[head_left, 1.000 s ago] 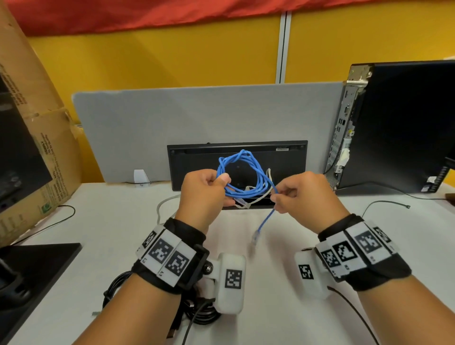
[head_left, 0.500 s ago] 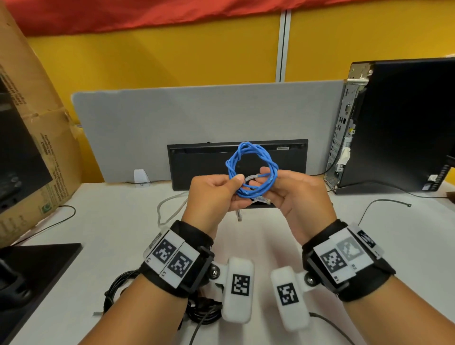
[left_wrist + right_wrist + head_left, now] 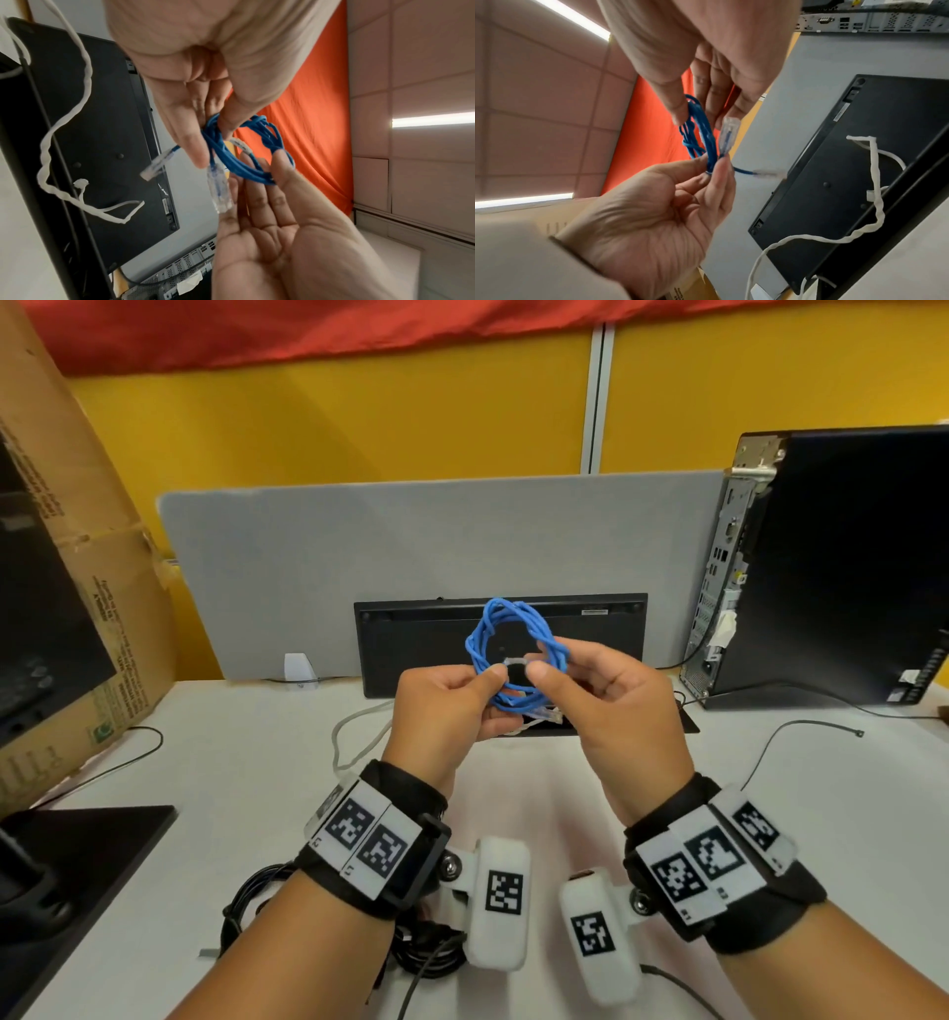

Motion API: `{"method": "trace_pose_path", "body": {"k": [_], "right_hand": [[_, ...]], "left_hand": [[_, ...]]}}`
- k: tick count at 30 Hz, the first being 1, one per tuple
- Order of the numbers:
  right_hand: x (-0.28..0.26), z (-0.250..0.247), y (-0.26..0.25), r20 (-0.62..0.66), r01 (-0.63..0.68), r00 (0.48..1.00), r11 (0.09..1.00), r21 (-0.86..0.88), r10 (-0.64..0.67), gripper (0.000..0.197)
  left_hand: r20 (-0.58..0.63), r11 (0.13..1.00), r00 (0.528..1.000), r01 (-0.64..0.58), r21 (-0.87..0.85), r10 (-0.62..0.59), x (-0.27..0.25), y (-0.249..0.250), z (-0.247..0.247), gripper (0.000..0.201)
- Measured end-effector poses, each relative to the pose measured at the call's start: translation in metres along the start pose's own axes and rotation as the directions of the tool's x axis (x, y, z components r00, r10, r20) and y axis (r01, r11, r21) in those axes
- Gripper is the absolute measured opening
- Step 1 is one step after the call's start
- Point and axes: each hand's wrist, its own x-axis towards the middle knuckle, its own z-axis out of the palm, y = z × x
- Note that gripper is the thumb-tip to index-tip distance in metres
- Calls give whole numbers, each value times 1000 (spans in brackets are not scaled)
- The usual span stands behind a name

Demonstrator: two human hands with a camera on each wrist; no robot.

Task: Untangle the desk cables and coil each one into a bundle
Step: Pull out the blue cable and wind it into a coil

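Observation:
A blue network cable [image 3: 493, 618] is wound into a small ring and held in the air above the white desk [image 3: 231, 762], in front of the keyboard. My left hand [image 3: 493, 677] pinches the ring's lower left side between thumb and fingers. On the ring's right side my right hand [image 3: 544, 665] pinches the strands between thumb and fingers. In the left wrist view the blue cable [image 3: 239, 168] has two clear plugs hanging out below the pinch. The right wrist view shows the ring [image 3: 711, 142] edge-on. A loose white cable [image 3: 354, 726] lies on the desk by the keyboard.
A black keyboard [image 3: 411, 649] stands on edge against a grey divider. A computer tower [image 3: 847, 567] is at the right, a cardboard box [image 3: 77, 557] at the left. Coiled black cables [image 3: 246, 906] lie under my left forearm. A thin black wire [image 3: 801, 726] curves across the right side.
The hanging tail of the blue cable has been wound in, and the ring is smaller and tighter. My hands have come closer together and risen slightly.

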Motion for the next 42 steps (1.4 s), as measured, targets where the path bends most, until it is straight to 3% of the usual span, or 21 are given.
{"method": "trace_pose_path", "body": {"k": [2, 4, 8, 11, 17, 23, 24, 26, 28, 33, 39, 42], "right_hand": [[2, -2, 0, -55, -18, 998, 1000, 14, 18, 27], [4, -3, -1, -73, -76, 994, 988, 134, 86, 33], [4, -2, -5, 30, -191, 980, 890, 414, 196, 33], [4, -4, -7, 66, -256, 964, 832, 492, 258, 32], [6, -4, -12, 97, -252, 966, 959, 129, 241, 43], [12, -17, -9, 132, -186, 963, 936, -299, 233, 72], [12, -19, -9, 114, -173, 966, 909, -380, 231, 67], [14, -22, -8, 31, -159, 979, 851, -501, 201, 37], [15, -25, -8, -47, -190, 980, 828, -527, 195, 13], [15, -26, -10, -59, -294, 951, 833, -470, 302, 13], [16, -28, -19, 134, -483, 860, 870, -96, 492, 10], [15, -27, -18, 168, -459, 860, 874, -161, 482, 7]], "left_hand": [[25, 999, 999, 44, -29, -43, -1, 0, 2, 17], [65, 990, 994, 94, -101, -87, -1, 1, 4, 22], [128, 981, 980, 163, -101, -150, -1, 0, 4, 22], [161, 983, 973, 175, -51, -165, 0, -1, 2, 19], [181, 984, 977, 138, -111, -117, -1, -4, 4, 13], [113, 984, 991, 86, -154, -69, 0, -2, 1, 13], [89, 987, 995, 66, -148, -53, 1, -1, 0, 13], [48, 991, 998, 36, -131, -30, 2, -1, -1, 12], [8, 994, 1000, 19, -107, -18, 3, -3, 0, 11], [-51, 997, 999, -13, -77, 9, 5, -9, 0, 11], [-113, 993, 991, -80, -89, 70, 8, -9, -4, 8], [-122, 992, 990, -81, -94, 69, 8, -9, -4, 7]]}}
